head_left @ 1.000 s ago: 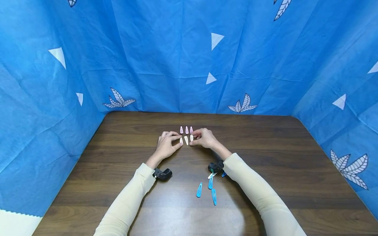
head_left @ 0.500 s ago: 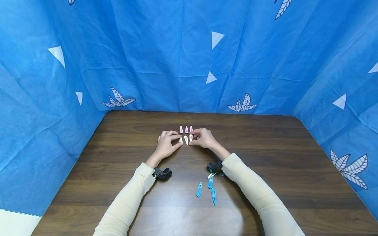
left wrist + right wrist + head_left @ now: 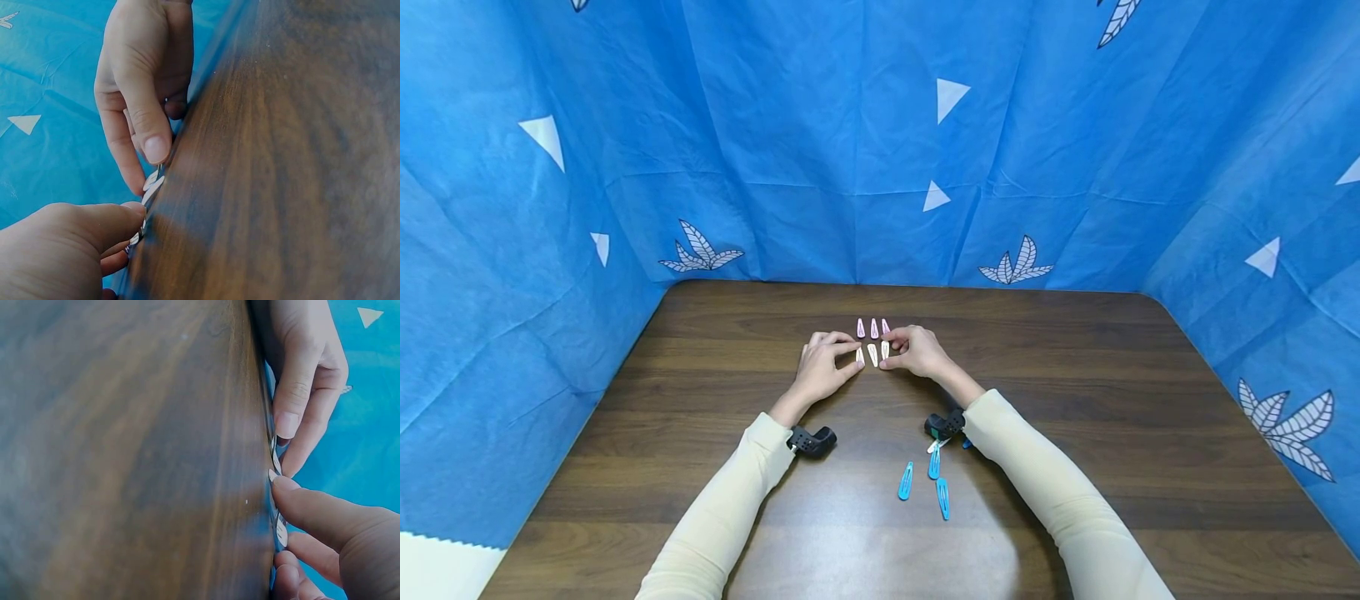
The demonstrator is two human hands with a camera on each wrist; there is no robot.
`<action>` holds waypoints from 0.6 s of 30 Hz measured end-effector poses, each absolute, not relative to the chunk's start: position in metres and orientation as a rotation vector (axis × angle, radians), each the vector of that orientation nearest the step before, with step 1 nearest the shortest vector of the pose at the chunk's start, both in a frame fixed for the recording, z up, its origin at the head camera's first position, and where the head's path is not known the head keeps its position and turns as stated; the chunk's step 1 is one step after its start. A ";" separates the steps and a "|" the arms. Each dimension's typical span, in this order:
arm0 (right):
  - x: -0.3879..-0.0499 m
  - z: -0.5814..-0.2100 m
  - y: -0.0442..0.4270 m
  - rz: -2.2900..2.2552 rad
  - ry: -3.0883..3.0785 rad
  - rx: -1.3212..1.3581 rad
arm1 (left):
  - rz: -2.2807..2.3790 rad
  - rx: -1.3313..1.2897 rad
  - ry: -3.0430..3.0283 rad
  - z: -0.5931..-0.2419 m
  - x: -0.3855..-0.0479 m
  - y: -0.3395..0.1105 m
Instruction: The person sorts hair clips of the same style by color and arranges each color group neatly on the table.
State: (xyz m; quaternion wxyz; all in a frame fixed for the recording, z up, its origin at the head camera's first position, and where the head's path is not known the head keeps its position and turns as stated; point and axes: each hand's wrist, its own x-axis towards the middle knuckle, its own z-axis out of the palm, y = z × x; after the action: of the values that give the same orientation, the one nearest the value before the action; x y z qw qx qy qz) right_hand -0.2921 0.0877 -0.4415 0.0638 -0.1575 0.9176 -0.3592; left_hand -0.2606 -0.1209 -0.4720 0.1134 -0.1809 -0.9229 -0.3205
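Observation:
Three pink hair clips (image 3: 874, 329) lie in a row on the wooden table (image 3: 737, 333), with three cream clips below them. The left hand (image 3: 823, 368) pinches the left cream clip (image 3: 860, 356) at its two ends between thumb and forefinger. Between the hands lies the middle cream clip (image 3: 872, 355), slightly tilted. The right hand (image 3: 919, 350) has thumb and forefinger at the ends of the right cream clip (image 3: 885, 350). Both wrist views show the left hand (image 3: 69, 237) and right hand (image 3: 344, 525) close together, low over the tabletop.
Several blue clips (image 3: 906, 482) lie nearer the front, right of centre, some partly beneath the right wrist's camera (image 3: 944, 425), along with a whitish clip (image 3: 933, 447). A blue patterned curtain (image 3: 805, 150) surrounds the table's back and sides.
The right hand has shifted very slightly left with the right cream clip, which now lies closer to the middle one. The left hand has stayed in place.

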 end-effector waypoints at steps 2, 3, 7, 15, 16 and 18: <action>-0.292 -0.442 0.088 -1.085 2.771 -0.478 | -0.947 -0.531 -2.706 -0.472 -0.261 -0.121; -0.292 -0.442 0.088 -1.083 2.770 -0.481 | -0.950 -0.530 -2.706 -0.472 -0.261 -0.121; -0.291 -0.440 0.088 -1.089 2.766 -0.488 | -0.967 -0.527 -2.708 -0.473 -0.262 -0.121; -0.290 -0.438 0.090 -1.104 2.759 -0.510 | -0.960 -0.534 -2.703 -0.473 -0.261 -0.121; -0.289 -0.437 0.091 -1.111 2.753 -0.508 | -0.958 -0.535 -2.702 -0.473 -0.261 -0.121; -0.288 -0.435 0.093 -1.119 2.745 -0.499 | -0.954 -0.536 -2.701 -0.473 -0.261 -0.122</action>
State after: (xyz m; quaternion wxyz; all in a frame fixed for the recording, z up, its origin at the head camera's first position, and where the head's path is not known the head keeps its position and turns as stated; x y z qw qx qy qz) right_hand -0.2875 0.0930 -0.4350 0.0678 -0.1655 0.9111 -0.3714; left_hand -0.2611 -0.1216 -0.4729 0.1135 -0.1829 -0.9208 -0.3252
